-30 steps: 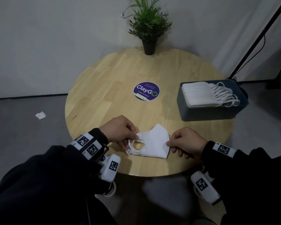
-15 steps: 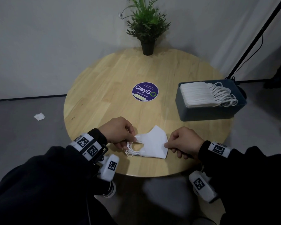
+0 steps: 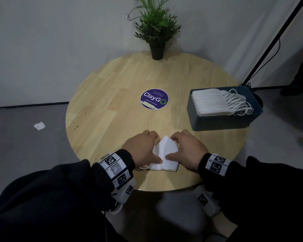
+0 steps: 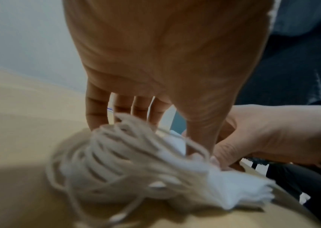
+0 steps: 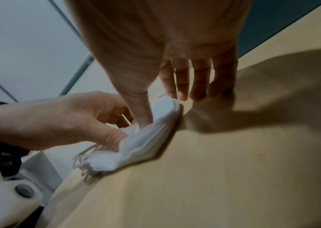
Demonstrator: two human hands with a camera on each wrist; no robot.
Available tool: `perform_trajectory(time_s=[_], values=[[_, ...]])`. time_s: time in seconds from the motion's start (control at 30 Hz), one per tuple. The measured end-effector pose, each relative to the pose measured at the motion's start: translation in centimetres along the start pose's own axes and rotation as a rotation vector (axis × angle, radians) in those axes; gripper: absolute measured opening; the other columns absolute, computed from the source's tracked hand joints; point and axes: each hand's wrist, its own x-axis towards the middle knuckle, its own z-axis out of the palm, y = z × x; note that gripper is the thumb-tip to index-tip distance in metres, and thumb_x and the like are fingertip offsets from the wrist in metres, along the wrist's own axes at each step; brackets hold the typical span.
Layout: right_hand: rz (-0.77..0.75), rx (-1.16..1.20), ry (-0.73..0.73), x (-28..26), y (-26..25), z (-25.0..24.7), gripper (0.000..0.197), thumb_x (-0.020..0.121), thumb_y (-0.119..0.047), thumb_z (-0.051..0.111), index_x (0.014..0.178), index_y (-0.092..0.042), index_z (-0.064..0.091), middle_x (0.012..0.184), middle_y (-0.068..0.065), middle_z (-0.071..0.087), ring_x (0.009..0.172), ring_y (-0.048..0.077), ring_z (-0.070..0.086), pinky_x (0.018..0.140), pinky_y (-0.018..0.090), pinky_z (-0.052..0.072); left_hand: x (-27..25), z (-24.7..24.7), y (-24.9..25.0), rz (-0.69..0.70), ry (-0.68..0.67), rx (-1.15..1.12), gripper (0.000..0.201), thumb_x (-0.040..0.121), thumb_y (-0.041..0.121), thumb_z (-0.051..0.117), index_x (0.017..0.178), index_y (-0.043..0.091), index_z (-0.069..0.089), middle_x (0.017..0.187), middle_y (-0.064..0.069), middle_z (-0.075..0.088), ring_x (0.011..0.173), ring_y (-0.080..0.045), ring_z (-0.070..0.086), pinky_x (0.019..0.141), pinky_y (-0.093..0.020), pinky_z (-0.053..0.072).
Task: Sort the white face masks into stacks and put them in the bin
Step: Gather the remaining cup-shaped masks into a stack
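Note:
A thin stack of white face masks (image 3: 165, 152) lies on the round wooden table (image 3: 112, 95) near its front edge, its pointed end facing away from me. My left hand (image 3: 147, 147) cups its left side and my right hand (image 3: 184, 147) its right side, each with the thumb on top and the fingers curled at the far edge. In the left wrist view the ear loops (image 4: 116, 154) bunch under my palm. In the right wrist view the stack (image 5: 151, 141) sits beneath my right thumb (image 5: 142, 111). A dark bin (image 3: 220, 122) at the right holds a row of masks (image 3: 210, 103).
A potted plant (image 3: 157, 49) stands at the table's far edge and a purple round sticker (image 3: 154, 99) marks the middle. A black stand pole (image 3: 269, 46) rises behind the bin. A scrap of paper (image 3: 39, 125) lies on the floor at the left.
The stack has turned from lying sideways to pointing away from me. Both hands left its two ends and closed in on its sides, thumbs now on top.

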Motion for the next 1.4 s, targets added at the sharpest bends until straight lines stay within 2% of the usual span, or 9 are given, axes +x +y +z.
perform_trajectory(time_s=[0.17,0.3,0.4,0.53,0.7,0.87,1.0,1.13,1.4], values=[[-0.028,0.122,0.010,-0.1,-0.5,-0.2,0.059,0.073,-0.033,0.085,0.118,-0.032,0.046,0.118,-0.004,0.054,0.105,0.018,0.056,0.079,0.032,0.046,0.3,-0.3,0.3,-0.039,-0.046,-0.162,0.074,0.068,0.046,0.087,0.130,0.026,0.051,0.107,0.004,0.069,0.093,-0.018,0.066,0.076,-0.037,0.055],[-0.045,0.334,0.016,0.1,-0.3,0.3,0.078,0.071,-0.020,0.083,0.126,-0.041,0.031,0.106,0.002,0.062,0.092,0.017,0.063,0.066,0.028,0.046,0.5,-0.5,0.3,-0.027,-0.078,-0.219,0.034,0.068,0.041,0.088,0.089,0.025,0.067,0.085,0.007,0.069,0.080,-0.016,0.064,0.063,-0.031,0.047],[-0.025,0.464,0.008,0.0,-0.1,0.1,0.077,0.072,-0.020,0.087,0.132,-0.036,0.041,0.097,0.000,0.065,0.091,0.015,0.063,0.068,0.026,0.047,0.5,-0.8,0.0,0.023,-0.043,-0.262,0.039,0.068,0.037,0.091,0.069,0.024,0.054,0.088,0.000,0.064,0.076,-0.016,0.057,0.065,-0.033,0.043],[-0.091,0.515,0.023,-0.2,0.3,-1.4,0.017,0.076,-0.020,0.084,0.084,-0.021,0.070,0.077,-0.001,0.068,0.072,0.012,0.061,0.067,0.032,0.051,-0.1,-2.7,-1.0,0.101,-0.034,-0.399,0.032,0.074,0.035,0.091,0.081,0.026,0.061,0.085,0.012,0.062,0.077,-0.008,0.057,0.069,-0.027,0.043],[-0.196,0.565,0.156,-1.0,1.1,-4.5,0.019,0.078,-0.017,0.086,0.073,-0.024,0.069,0.066,-0.012,0.065,0.063,0.001,0.053,0.061,0.022,0.043,-1.2,-6.0,-1.1,0.118,-0.070,-0.662,0.017,0.085,0.016,0.084,0.092,0.011,0.070,0.080,-0.003,0.078,0.070,-0.015,0.068,0.070,-0.034,0.054],[-0.205,0.745,0.395,-1.9,2.8,-9.8,0.011,0.081,-0.018,0.084,0.084,-0.015,0.074,0.082,0.004,0.074,0.078,0.021,0.068,0.071,0.035,0.052,0.0,-10.2,4.6,0.052,0.191,-0.762,0.009,0.084,0.009,0.081,0.088,0.010,0.073,0.074,-0.014,0.076,0.063,-0.021,0.068,0.063,-0.035,0.054],[-0.192,0.843,0.677,-2.4,5.7,-14.9,0.008,0.085,-0.012,0.082,0.087,-0.015,0.074,0.081,-0.002,0.074,0.074,0.009,0.067,0.068,0.028,0.053,3.3,-14.1,12.7,0.125,0.339,-0.802,0.012,0.084,0.009,0.077,0.094,0.007,0.071,0.074,-0.012,0.077,0.063,-0.032,0.075,0.051,-0.036,0.059],[-0.095,0.889,0.934,-2.1,9.6,-18.1,0.011,0.084,-0.014,0.081,0.094,-0.015,0.075,0.081,-0.007,0.073,0.068,-0.001,0.064,0.063,0.019,0.052,7.6,-15.7,20.6,0.179,0.380,-0.806,0.005,0.086,0.010,0.073,0.091,0.012,0.071,0.078,-0.011,0.078,0.063,-0.028,0.076,0.057,-0.046,0.065],[0.120,0.759,0.893,-0.1,17.2,-18.3,0.009,0.083,-0.016,0.078,0.090,-0.015,0.073,0.082,0.001,0.073,0.075,0.017,0.068,0.072,0.037,0.060,14.6,-10.9,27.1,0.125,0.280,-0.679,0.028,0.086,0.017,0.067,0.113,0.015,0.075,0.098,-0.010,0.078,0.088,-0.028,0.076,0.082,-0.045,0.064]])
